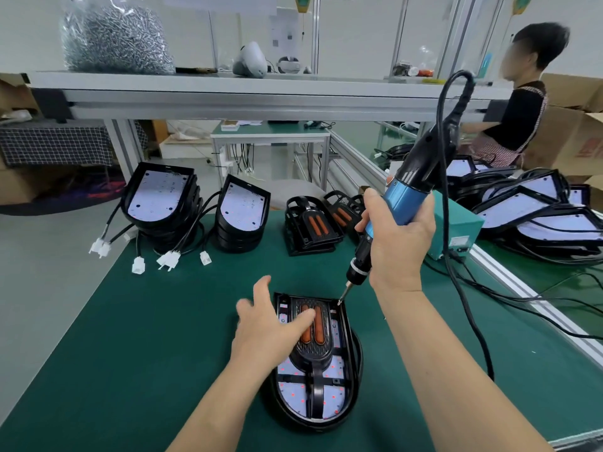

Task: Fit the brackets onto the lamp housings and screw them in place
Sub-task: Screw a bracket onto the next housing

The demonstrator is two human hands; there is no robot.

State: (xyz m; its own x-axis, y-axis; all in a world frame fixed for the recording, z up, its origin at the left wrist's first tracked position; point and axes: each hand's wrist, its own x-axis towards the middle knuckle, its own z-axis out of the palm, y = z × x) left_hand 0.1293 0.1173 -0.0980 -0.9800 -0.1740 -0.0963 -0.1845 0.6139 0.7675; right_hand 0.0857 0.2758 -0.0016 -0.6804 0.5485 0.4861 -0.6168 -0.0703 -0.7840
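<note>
Right grip [396, 238] wrapped round screwdriver [406, 202], bit below it on bracket [314, 352] corner; left grip [265, 329] flat, fingers straight, pressing bracket.

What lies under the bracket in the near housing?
A white board with red dots shows through the bracket gaps, inside the housing. Its middle is hidden by the bracket, its left by the left hand.

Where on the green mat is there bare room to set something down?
The widest bare patch of mat lies left of the lamp being screwed, nearer than the white plugs. A narrower one lies right of the right forearm, crossed by the screwdriver cable. The far edge is crowded: lamp stacks, spare brackets, the green box.
</note>
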